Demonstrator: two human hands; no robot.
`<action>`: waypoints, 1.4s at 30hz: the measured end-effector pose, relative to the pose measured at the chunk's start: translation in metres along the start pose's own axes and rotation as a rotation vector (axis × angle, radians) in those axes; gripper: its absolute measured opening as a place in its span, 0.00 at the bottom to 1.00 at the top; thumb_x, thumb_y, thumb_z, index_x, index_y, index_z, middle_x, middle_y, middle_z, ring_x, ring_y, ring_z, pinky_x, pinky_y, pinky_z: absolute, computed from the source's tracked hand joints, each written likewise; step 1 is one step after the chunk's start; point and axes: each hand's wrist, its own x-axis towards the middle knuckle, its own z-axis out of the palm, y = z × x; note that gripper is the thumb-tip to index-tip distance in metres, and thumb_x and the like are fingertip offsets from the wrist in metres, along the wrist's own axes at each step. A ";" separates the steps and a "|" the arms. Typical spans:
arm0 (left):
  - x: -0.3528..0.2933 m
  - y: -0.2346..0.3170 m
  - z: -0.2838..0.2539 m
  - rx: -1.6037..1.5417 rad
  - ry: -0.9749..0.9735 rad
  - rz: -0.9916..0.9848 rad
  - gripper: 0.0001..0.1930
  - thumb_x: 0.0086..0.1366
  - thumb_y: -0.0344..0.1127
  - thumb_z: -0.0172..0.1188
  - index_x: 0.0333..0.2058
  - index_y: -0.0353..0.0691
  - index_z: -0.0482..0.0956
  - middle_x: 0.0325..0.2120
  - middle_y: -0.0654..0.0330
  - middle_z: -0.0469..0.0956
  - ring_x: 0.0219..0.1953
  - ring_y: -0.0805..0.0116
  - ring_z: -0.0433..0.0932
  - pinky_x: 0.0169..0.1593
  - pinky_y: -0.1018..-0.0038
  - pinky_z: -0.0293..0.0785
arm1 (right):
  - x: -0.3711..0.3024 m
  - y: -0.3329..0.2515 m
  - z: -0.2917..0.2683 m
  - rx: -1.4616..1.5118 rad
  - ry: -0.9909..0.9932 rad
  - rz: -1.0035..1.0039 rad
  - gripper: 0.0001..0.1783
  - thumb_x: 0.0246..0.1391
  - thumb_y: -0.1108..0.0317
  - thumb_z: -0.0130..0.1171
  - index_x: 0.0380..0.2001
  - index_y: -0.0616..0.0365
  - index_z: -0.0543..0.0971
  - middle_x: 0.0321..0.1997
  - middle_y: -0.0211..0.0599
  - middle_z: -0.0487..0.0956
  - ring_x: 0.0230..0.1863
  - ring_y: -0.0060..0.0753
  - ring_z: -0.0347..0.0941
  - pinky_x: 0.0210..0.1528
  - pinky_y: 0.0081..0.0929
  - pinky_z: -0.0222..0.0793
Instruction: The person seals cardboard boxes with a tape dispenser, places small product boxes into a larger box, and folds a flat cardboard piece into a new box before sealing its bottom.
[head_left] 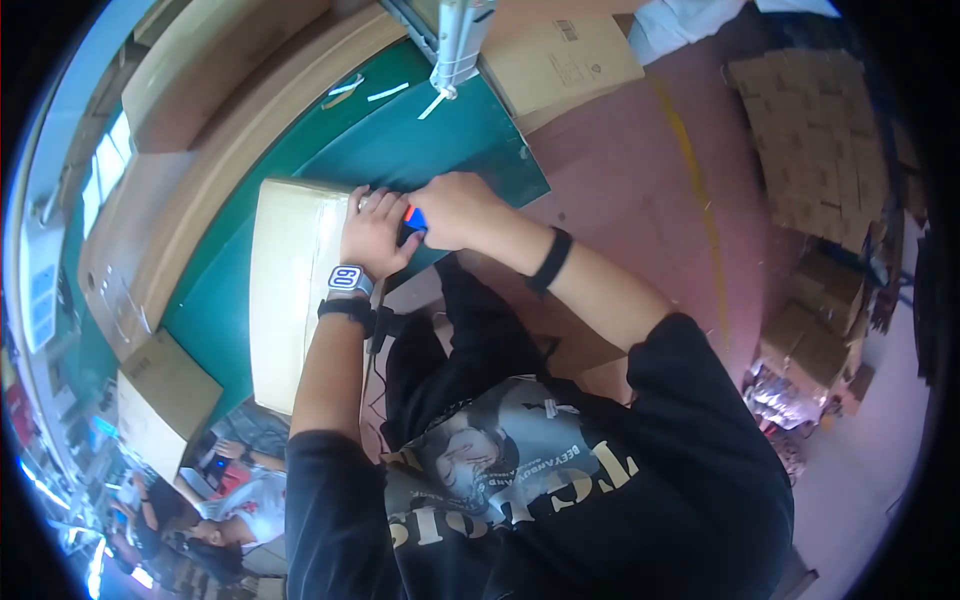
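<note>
left fingers (377,204) are being splayed at the carton (285,300), mid-frame; through a slip of the blue-and-red object (416,218) being clenched by right fingers (431,194), skin could be getting knocked.

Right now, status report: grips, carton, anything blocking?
Left grip spread at carton's right edge. Right grip around blue-and-red item. Carton on green tabletop; left grip partly hides its edge.

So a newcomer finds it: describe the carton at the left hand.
Find the green table before the person in black. On it, toward that person's left, sits a long, pale carton. Unlike the other cartons around, it has the left hand on it.
</note>
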 end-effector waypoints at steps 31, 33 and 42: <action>-0.272 -0.093 -0.037 -0.516 0.875 -1.772 0.29 0.67 0.51 0.58 0.42 0.20 0.76 0.41 0.34 0.79 0.44 0.42 0.79 0.51 0.56 0.72 | 0.137 -0.033 0.064 1.081 0.315 0.150 0.32 0.39 0.61 0.66 0.50 0.62 0.75 0.45 0.49 0.82 0.50 0.44 0.78 0.54 0.37 0.71; -0.258 -0.136 -0.045 -0.387 0.882 -1.622 0.25 0.66 0.50 0.58 0.37 0.24 0.79 0.36 0.37 0.81 0.39 0.43 0.80 0.45 0.53 0.72 | 0.152 -0.023 0.045 1.169 0.372 0.301 0.28 0.39 0.65 0.65 0.47 0.61 0.77 0.44 0.44 0.82 0.50 0.40 0.78 0.53 0.34 0.72; -0.133 -0.401 0.026 -0.452 1.069 -0.831 0.28 0.66 0.52 0.53 0.57 0.40 0.72 0.59 0.50 0.71 0.61 0.49 0.67 0.67 0.57 0.59 | 0.305 0.045 -0.099 1.304 0.445 0.110 0.17 0.51 0.65 0.58 0.43 0.62 0.78 0.43 0.34 0.79 0.46 0.32 0.74 0.53 0.32 0.69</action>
